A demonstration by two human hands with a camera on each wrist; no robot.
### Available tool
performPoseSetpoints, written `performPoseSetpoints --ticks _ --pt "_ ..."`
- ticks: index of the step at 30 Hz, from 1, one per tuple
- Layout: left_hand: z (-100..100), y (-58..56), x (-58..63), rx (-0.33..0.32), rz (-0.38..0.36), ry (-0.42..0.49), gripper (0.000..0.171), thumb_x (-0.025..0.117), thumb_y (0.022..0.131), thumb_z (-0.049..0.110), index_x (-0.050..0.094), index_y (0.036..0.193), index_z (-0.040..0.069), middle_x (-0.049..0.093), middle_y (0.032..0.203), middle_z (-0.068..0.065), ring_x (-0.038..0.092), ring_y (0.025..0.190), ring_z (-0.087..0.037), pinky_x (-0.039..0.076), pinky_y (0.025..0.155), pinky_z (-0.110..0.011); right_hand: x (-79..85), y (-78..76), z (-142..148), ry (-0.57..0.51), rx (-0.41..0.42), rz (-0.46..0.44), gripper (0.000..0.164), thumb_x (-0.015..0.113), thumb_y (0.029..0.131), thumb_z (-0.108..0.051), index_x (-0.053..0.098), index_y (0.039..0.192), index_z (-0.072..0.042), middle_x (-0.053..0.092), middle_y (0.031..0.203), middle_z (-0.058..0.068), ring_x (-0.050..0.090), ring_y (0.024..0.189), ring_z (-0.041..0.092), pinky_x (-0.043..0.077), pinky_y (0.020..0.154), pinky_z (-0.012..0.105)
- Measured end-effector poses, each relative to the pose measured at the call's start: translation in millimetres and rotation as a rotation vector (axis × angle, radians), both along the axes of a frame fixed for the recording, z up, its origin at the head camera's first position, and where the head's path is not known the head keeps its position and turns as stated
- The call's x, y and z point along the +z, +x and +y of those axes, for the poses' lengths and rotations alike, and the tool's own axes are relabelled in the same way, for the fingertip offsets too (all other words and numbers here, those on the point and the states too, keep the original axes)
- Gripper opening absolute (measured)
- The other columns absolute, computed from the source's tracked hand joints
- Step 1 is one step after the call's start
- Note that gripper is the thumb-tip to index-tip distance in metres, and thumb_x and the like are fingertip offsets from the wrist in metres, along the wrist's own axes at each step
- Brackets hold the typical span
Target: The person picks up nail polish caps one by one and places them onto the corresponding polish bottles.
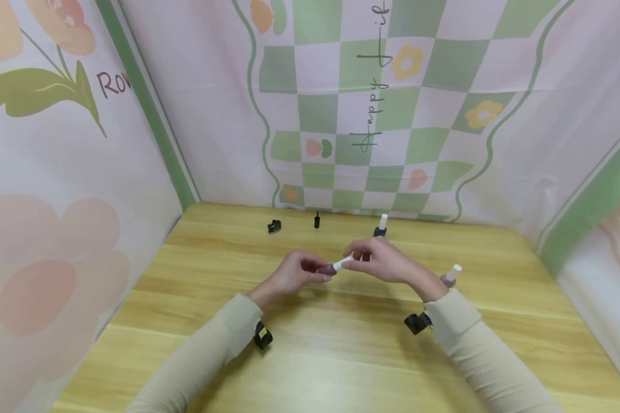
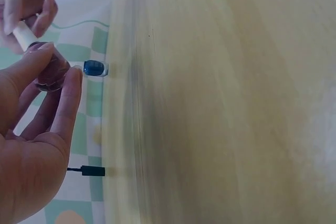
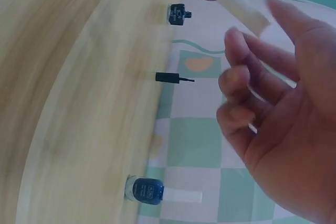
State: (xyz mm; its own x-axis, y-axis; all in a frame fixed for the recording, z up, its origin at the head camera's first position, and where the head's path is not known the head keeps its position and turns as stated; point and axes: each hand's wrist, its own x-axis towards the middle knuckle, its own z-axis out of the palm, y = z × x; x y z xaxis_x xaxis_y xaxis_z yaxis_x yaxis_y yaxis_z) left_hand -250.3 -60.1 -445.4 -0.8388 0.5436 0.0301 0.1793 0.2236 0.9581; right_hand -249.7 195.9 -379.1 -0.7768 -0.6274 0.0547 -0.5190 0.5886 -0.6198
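Note:
My left hand grips a mauve nail polish bottle above the middle of the wooden table, its long white cap tilted up toward the right. At the cap's free end is my right hand. In the right wrist view, its thumb and forefinger stand spread on either side of the cap end, with a gap showing, and the other fingers bend loosely. Part of the bottle is hidden behind the left fingers.
Along the table's back edge are an uncapped black polish bottle, a black brush cap standing bristle up, and a dark blue polish bottle with a white cap. Another white-capped mauve bottle stands beyond the right forearm. A patterned curtain hangs behind.

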Motion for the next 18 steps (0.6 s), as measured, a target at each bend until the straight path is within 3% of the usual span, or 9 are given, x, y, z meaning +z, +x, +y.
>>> performPoseSetpoints --ticks 2,5,12,18 --pt "0.0 0.1 0.8 -0.001 -0.010 0.006 0.017 0.081 0.089 0.014 0.078 0.105 0.016 0.078 0.104 0.003 0.071 0.095 -0.019 0.060 0.083 -0.032 1.5 0.2 0.4 -0.014 0.014 -0.011 0.017 0.071 0.099 -0.027 0.075 0.107 -0.013 0.065 0.074 -0.007 0.050 0.056 0.011 0.042 0.049 0.025" --pt "-0.1 0.2 0.6 -0.007 -0.012 0.012 0.018 0.081 0.089 0.012 0.078 0.106 0.015 0.078 0.103 0.003 0.071 0.095 -0.019 0.060 0.084 -0.033 4.2 0.7 -0.7 -0.021 0.025 -0.032 0.007 0.071 0.099 -0.022 0.075 0.097 -0.016 0.063 0.071 -0.006 0.044 0.053 0.009 0.038 0.048 0.023" --pt "-0.2 0.8 -1.4 -0.022 0.022 0.000 0.017 0.081 0.088 0.013 0.079 0.105 0.015 0.078 0.101 0.003 0.072 0.092 -0.017 0.060 0.083 -0.031 4.4 -0.1 -2.5 0.046 0.068 0.004 0.030 0.061 0.105 -0.024 0.069 0.076 -0.020 0.056 0.060 -0.007 0.033 0.044 0.003 0.032 0.043 0.021" --pt "0.7 1.0 -3.1 -0.015 0.019 -0.001 0.017 0.082 0.088 0.014 0.079 0.104 0.016 0.078 0.102 0.002 0.072 0.092 -0.018 0.060 0.083 -0.032 0.8 0.4 -1.5 0.039 0.053 0.015 0.031 0.058 0.106 -0.026 0.070 0.078 -0.020 0.056 0.059 -0.009 0.034 0.044 0.004 0.034 0.043 0.022"
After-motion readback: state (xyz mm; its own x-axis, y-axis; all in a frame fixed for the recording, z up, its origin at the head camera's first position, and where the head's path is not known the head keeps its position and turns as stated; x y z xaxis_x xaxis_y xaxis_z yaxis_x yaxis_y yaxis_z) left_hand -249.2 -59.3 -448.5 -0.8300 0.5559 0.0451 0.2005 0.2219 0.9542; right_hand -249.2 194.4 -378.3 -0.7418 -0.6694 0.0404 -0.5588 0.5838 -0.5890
